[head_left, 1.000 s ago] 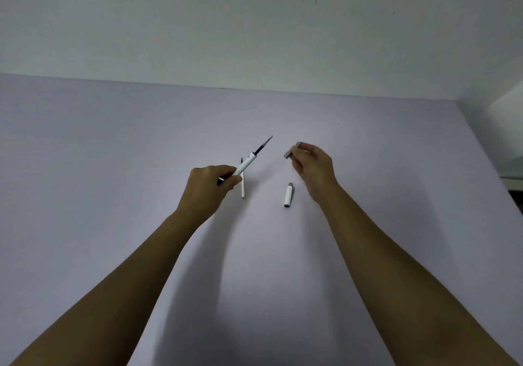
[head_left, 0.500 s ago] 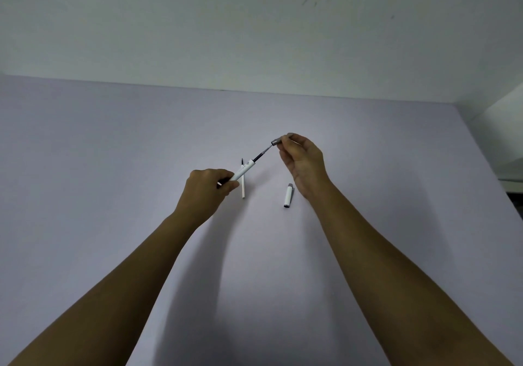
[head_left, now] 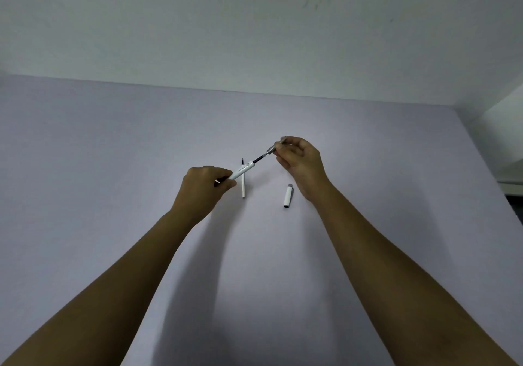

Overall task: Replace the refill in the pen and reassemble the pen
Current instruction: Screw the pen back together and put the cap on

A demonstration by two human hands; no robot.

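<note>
Refitting the tip: left hand [head_left: 205, 188] grips the white pen barrel [head_left: 242, 170] w/ the dark refill [head_left: 259, 159] sticking out; right hand [head_left: 298, 157] pinches the grey tip piece [head_left: 272, 149] over the refill's end. Old refill [head_left: 243, 184] lies just beyond left hand, cap [head_left: 287, 195] below right. Next, prob.: slide tip down to barrel, twist tight, keep both aligned.

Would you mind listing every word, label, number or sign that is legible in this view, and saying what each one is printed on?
No text can be read here.
Pen barrel, in the left hand: small dark print and a round mark near its open end, too small and blurred to read.
Pen cap on the table: no marking visible.
Spare refill and metal tip in the right hand: no marking visible.
</note>
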